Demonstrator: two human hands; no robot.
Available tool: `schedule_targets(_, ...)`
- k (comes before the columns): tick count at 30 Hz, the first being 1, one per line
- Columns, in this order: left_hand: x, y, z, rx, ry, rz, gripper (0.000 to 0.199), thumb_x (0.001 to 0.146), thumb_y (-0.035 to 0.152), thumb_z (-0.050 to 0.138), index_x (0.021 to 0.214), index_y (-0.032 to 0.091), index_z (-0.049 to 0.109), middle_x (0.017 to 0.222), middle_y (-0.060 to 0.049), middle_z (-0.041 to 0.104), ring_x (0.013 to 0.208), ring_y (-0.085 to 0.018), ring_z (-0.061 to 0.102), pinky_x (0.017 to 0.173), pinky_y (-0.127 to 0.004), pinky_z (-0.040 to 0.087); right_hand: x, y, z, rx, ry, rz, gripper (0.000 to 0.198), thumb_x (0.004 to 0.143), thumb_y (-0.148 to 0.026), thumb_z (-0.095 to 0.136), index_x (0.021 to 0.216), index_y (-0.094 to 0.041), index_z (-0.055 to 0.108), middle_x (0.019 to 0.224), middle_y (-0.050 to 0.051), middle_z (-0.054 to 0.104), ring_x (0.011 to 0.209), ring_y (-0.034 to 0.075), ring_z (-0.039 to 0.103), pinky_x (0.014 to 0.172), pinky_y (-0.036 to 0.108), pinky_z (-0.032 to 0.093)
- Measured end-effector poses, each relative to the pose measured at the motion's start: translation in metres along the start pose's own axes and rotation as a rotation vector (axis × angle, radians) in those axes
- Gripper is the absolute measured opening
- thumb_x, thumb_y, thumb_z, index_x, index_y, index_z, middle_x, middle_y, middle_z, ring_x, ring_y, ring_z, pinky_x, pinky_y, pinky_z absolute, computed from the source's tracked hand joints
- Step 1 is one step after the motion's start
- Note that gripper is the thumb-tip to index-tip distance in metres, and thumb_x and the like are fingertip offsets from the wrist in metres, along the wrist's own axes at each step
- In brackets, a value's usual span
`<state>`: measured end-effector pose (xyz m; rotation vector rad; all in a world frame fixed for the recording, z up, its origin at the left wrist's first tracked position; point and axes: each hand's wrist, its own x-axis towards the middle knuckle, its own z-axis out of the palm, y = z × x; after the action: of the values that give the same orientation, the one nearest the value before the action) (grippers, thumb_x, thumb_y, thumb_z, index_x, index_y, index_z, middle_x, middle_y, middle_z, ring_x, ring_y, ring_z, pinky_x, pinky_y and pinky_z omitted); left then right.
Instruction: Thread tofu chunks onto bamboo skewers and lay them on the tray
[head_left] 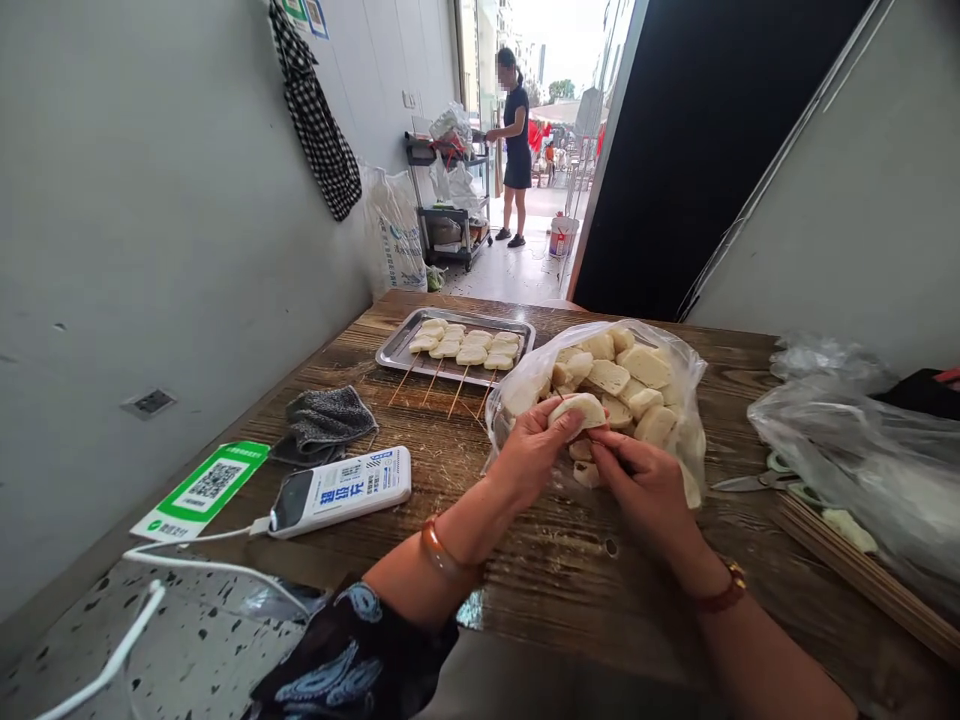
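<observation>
My left hand [534, 448] is closed around a pale, bread-like slice [583, 412], thumb on its near side. Against the slice's lower right edge, my right hand [646, 482] is pinched closed; what lies between its fingertips is hidden. A thin dark tip shows by the left fingers, too small to name for sure. Just beyond both hands lies an open clear plastic bag [694, 385] full of similar pale slices [646, 367]. A metal tray [391, 352] farther back holds rows of slices on wooden skewers [455, 398], their ends sticking out over the near rim.
At left lie a grey cloth [330, 418], a white power bank [345, 492] with a cable, and a green code card [206, 490]. Scissors [754, 482], bundled wooden sticks [847, 560] and plastic bags [862, 430] are at right. A person [516, 150] stands beside a cart [450, 215].
</observation>
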<state>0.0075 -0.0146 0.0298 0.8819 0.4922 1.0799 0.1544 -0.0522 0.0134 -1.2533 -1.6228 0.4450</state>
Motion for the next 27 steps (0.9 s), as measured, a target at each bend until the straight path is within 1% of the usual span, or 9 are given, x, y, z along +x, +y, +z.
schedule_targets(2,0.002,0.000,-0.004,0.031,0.013,0.009,0.047,0.074,0.040,0.077,0.114,0.017,0.068,0.105,-0.009,0.072,0.094,-0.019,0.066,0.088,-0.029,0.049,0.001,0.002,-0.003,-0.010,0.023,0.021,0.024,0.085,-0.032,0.060,0.096,-0.022,0.078,0.093,0.005,0.078,0.079,0.022,0.073,0.074,0.033,0.059)
schedule_targets(5,0.009,0.002,-0.014,0.151,0.074,0.053,0.057,0.076,0.044,0.074,0.126,0.019,0.062,0.114,-0.009,0.069,0.095,-0.019,0.066,0.086,-0.030,0.050,0.004,0.005,-0.013,-0.034,0.133,0.081,0.026,0.084,-0.035,0.062,0.097,-0.020,0.078,0.081,0.005,0.077,0.067,0.018,0.068,0.064,0.029,0.056)
schedule_targets(7,0.014,0.002,-0.021,0.312,0.105,0.093,0.051,0.081,0.046,0.068,0.124,0.018,0.063,0.114,-0.011,0.069,0.093,-0.019,0.066,0.085,-0.030,0.050,0.006,0.007,-0.020,0.012,0.228,0.162,0.031,0.084,-0.038,0.062,0.103,-0.018,0.076,0.066,0.002,0.071,0.055,0.014,0.060,0.053,0.026,0.051)
schedule_targets(9,0.018,0.000,-0.026,0.527,0.108,0.167,0.041,0.085,0.041,0.063,0.120,0.018,0.065,0.113,-0.012,0.069,0.093,-0.019,0.066,0.086,-0.032,0.050,0.008,0.009,-0.025,0.112,0.286,0.237,0.036,0.085,-0.040,0.062,0.109,-0.016,0.074,0.057,-0.002,0.062,0.047,0.011,0.051,0.045,0.023,0.043)
schedule_targets(11,0.020,-0.005,-0.028,0.761,0.083,0.285,0.035,0.086,0.032,0.062,0.118,0.020,0.066,0.117,-0.012,0.068,0.103,-0.022,0.064,0.094,-0.036,0.048,0.010,0.011,-0.028,0.194,0.294,0.268,0.037,0.085,-0.040,0.062,0.111,-0.015,0.073,0.055,-0.004,0.057,0.044,0.009,0.045,0.042,0.022,0.038)
schedule_targets(14,0.021,-0.011,-0.028,1.097,-0.016,0.424,0.041,0.081,0.019,0.063,0.123,0.022,0.065,0.130,-0.012,0.063,0.123,-0.027,0.053,0.109,-0.043,0.036,0.013,0.014,-0.026,0.251,0.266,0.266,0.036,0.084,-0.039,0.063,0.108,-0.015,0.073,0.054,-0.005,0.055,0.044,0.008,0.043,0.042,0.021,0.036)
schedule_targets(18,0.022,-0.015,-0.029,1.411,-0.134,0.441,0.055,0.075,0.009,0.064,0.128,0.022,0.060,0.138,-0.011,0.057,0.128,-0.028,0.049,0.111,-0.047,0.035,0.015,0.018,-0.022,0.271,0.231,0.275,0.038,0.084,-0.040,0.063,0.108,-0.014,0.073,0.053,-0.005,0.053,0.044,0.008,0.042,0.041,0.021,0.035)
schedule_targets(23,0.027,-0.017,-0.031,1.559,-0.164,0.452,0.050,0.080,0.007,0.056,0.128,0.019,0.057,0.137,-0.011,0.057,0.128,-0.025,0.049,0.109,-0.043,0.039,0.016,0.019,-0.020,0.248,0.186,0.288,0.040,0.084,-0.042,0.061,0.110,-0.015,0.074,0.053,-0.004,0.055,0.046,0.008,0.044,0.043,0.021,0.036)
schedule_targets(27,0.032,-0.023,-0.036,1.566,-0.162,0.470,0.046,0.082,0.008,0.052,0.126,0.020,0.059,0.131,-0.010,0.062,0.123,-0.025,0.054,0.106,-0.043,0.041,0.016,0.020,-0.018,0.235,0.179,0.269,0.039,0.084,-0.041,0.061,0.111,-0.016,0.074,0.053,-0.004,0.056,0.046,0.009,0.046,0.044,0.021,0.037)
